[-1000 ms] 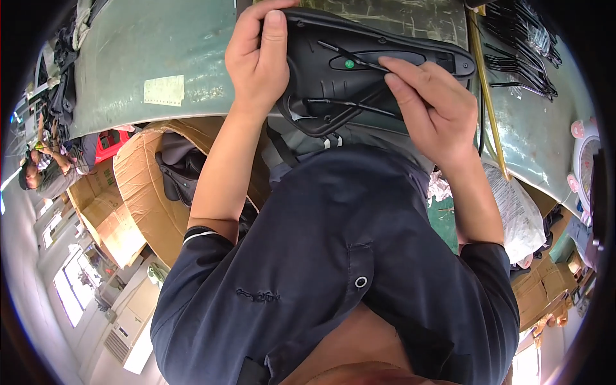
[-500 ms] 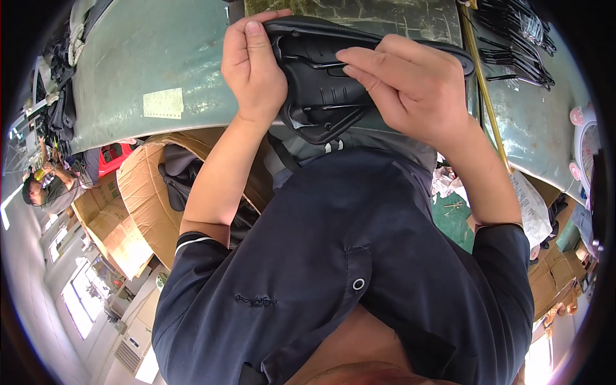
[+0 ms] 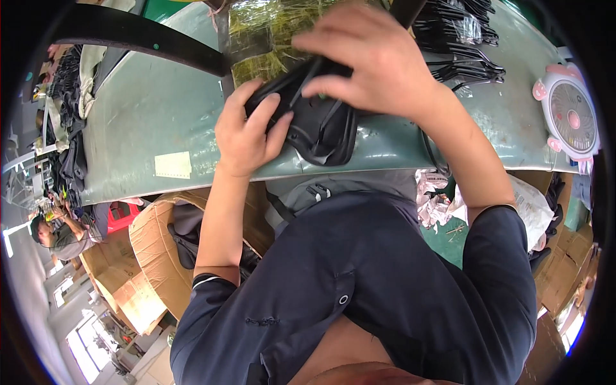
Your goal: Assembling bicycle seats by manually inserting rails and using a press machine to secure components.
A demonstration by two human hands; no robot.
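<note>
**Black pouch: two-hand handling at the near desk edge**

The black pouch (image 3: 314, 125) lies on the green desk (image 3: 147, 122), at its near edge, directly in front of the person. It is a soft, flat item with raised seams and a looped cord or piping along its near side.

Left hand (image 3: 247, 135): grip clamped on the pouch's left end, thumb and fingers wrapped over the top face. Right hand (image 3: 378, 61): grip closed over the far right part of the pouch, fingers curled down onto it, pinching the upper edge or a strap; the exact contact point is hidden by the hand.

Step in hand, as judged: the pouch is being folded or pressed into shape, the left hand steadying while the right works the far edge.

The next move likely calls for a steady left hold and a controlled pull or press by the right, keeping the loose cord clear of the fold.

Nearby: a stack of black hangers (image 3: 462, 38) far right, a pink fan (image 3: 568, 115) at the right, a cardboard box (image 3: 157, 256) below the desk at left.
</note>
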